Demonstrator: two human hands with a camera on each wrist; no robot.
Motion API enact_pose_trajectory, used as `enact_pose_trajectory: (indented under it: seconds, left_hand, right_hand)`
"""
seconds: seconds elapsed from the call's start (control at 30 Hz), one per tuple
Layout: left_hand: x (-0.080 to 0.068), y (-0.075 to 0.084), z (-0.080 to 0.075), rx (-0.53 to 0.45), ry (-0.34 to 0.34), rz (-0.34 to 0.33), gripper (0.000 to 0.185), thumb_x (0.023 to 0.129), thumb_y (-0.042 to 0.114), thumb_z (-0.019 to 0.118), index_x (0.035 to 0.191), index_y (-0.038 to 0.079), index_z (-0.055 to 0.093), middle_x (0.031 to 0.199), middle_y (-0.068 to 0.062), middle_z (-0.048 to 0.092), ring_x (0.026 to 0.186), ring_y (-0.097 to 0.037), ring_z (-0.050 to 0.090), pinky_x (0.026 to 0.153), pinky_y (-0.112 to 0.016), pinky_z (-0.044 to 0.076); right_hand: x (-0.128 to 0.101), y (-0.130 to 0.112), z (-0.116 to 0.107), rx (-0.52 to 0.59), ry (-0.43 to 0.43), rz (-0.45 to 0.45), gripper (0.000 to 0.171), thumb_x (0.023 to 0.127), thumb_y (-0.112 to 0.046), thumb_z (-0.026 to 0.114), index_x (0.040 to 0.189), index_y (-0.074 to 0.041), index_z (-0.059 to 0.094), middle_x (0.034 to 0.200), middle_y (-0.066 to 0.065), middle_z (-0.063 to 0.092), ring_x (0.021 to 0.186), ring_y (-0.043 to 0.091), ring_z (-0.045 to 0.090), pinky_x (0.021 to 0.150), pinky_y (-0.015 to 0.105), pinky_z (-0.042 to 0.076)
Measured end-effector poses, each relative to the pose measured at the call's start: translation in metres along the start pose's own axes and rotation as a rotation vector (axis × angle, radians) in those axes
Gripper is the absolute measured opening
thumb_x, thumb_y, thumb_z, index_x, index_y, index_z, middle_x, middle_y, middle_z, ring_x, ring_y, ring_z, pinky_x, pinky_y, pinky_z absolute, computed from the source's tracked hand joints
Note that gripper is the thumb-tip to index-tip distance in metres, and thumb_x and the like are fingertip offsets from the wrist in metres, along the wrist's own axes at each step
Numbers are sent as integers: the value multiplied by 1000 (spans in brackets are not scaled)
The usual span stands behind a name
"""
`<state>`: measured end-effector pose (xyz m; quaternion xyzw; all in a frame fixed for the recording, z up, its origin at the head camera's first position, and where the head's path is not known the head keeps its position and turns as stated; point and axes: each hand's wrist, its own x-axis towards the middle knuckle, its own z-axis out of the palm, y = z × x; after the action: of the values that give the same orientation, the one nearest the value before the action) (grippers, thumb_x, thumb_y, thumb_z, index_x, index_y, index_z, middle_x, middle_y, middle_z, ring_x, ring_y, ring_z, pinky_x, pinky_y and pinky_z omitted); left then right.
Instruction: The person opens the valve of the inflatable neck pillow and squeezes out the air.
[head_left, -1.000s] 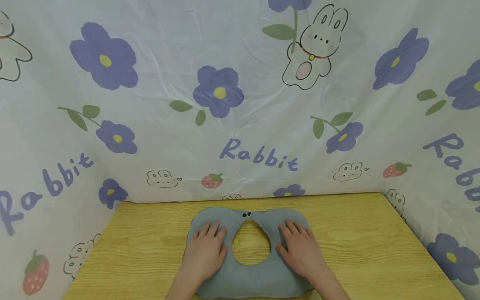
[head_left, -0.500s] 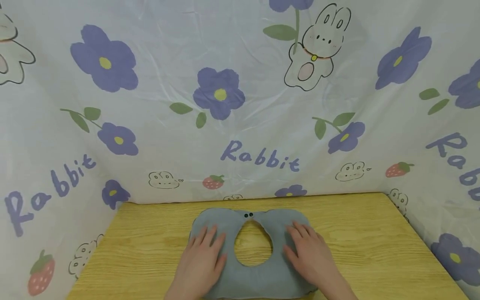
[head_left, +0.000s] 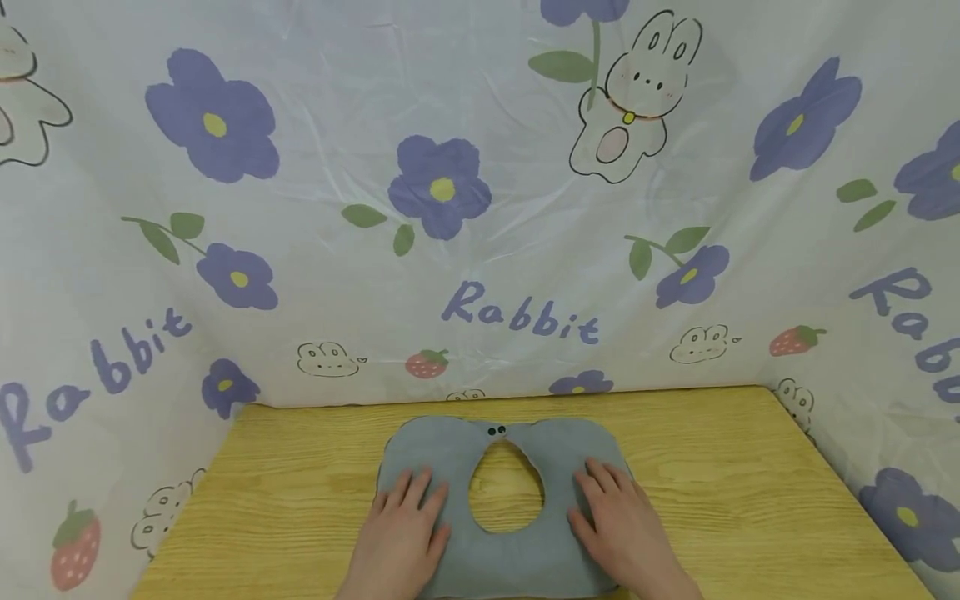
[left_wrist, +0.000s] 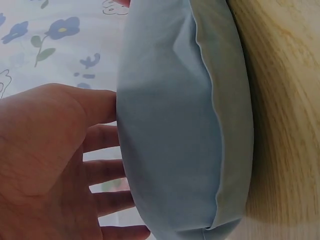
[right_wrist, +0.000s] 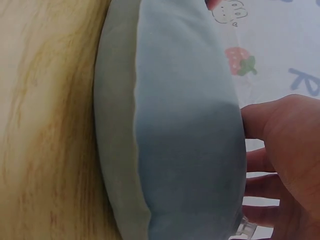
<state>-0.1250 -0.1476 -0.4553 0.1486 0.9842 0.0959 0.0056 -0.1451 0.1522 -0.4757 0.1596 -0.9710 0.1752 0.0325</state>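
A grey-blue U-shaped neck pillow (head_left: 510, 562) lies on the wooden table, its two ends meeting at the far side by a pair of small dark snaps (head_left: 497, 431). My left hand (head_left: 397, 533) rests on its left half with the fingers spread. On the right half, my right hand (head_left: 626, 525) lies in the same way. Both wrist views show the fingertips touching the puffed top of the pillow (left_wrist: 170, 120), with the palms lifted off it. A small clear plastic piece (right_wrist: 245, 228) shows beside the pillow near the right fingers.
The wood-grain table (head_left: 750, 500) extends to both sides of the pillow. A white cloth (head_left: 525, 250) printed with purple flowers, rabbits and strawberries hangs behind the table and along its left and right sides.
Both hands have slid back toward me over the pillow, and the right one has also shifted outward. The pillow stays about where it was.
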Motion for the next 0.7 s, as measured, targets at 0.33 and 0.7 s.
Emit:
enact_pose_trajectory:
  seconds: [0.33,0.7]
  left_hand:
    - [-1,-2,9,-14,-20,-16,46,94,34,75,133,11,68,143,-18,55,134,-47,48,99,-69,43]
    - [-4,-4,4,-35,-9,-14,45,93,33,77,132,12,68,142,-18,56,133,-48,48,98,-70,44]
  right_hand:
    - [-3,2,5,-31,23,-16,42,95,-29,74,129,-5,67,141,19,58,129,41,53,101,63,45]
    - [-6,4,6,-13,31,-11,42,96,-30,73,130,-6,67,141,19,58,130,41,53,100,63,46]
